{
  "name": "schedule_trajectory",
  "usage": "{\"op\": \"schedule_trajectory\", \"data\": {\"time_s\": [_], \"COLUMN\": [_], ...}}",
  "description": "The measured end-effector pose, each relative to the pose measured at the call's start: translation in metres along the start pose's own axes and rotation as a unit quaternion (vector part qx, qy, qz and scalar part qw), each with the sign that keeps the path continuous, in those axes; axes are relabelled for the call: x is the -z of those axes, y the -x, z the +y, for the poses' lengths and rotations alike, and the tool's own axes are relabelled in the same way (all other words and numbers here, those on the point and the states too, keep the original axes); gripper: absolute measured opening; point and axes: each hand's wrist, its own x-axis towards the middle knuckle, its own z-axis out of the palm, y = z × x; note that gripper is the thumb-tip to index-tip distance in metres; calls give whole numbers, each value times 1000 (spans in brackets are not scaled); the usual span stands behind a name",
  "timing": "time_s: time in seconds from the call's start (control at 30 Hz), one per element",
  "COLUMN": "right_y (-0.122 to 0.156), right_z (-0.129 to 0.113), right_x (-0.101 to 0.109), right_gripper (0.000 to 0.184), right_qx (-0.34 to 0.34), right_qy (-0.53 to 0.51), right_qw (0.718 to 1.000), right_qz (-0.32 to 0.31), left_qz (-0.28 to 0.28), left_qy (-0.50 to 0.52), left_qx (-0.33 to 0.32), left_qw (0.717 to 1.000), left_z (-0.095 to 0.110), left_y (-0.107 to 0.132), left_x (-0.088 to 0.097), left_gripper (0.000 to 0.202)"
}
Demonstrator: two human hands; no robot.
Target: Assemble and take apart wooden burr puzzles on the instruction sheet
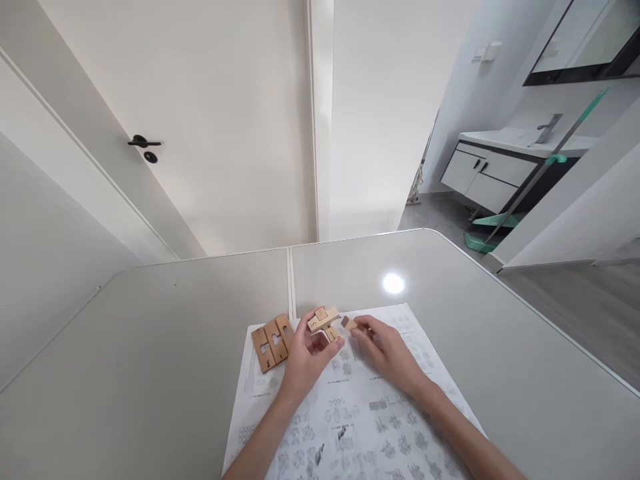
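Note:
Several light wooden puzzle pieces (324, 319), fitted together crosswise, are gripped between the thumb and fingers of my left hand (309, 353). My right hand (384, 347) pinches a small wooden block (349, 323) with a darker end, a short way right of the joined pieces and apart from them. Beside my left hand, flat notched wooden pieces (273, 343) of a browner tone lie side by side. Under both hands spreads a printed instruction sheet (345, 400) with rows of grey drawings; its small print is too blurred to read.
A grey table (150, 347) with a seam and rounded far corners holds everything. Past its far edge stands a closed white door (225, 120) with a black handle (144, 142). At right are a sink cabinet (490, 173) and a green-handled broom (555, 159).

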Motion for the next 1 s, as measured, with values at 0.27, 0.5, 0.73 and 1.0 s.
{"op": "schedule_trajectory", "data": {"time_s": [0.27,0.5,0.73,1.0], "right_y": [4,5,12,12], "right_z": [-5,-1,2,3], "right_x": [9,10,6,4], "right_gripper": [35,23,20,15], "right_qx": [-54,-14,29,132], "right_qy": [-37,-19,26,122], "right_qw": [995,997,999,984], "right_qz": [-75,-70,-15,14], "left_qz": [-8,-26,-47,-43], "left_qy": [-80,-153,-225,-299], "left_qx": [-35,-49,-89,-152], "left_qw": [996,987,969,941], "left_z": [-2,-4,2,-12], "left_y": [3,5,9,9], "left_x": [-3,-5,-9,-7], "left_gripper": [74,67,58,58]}}
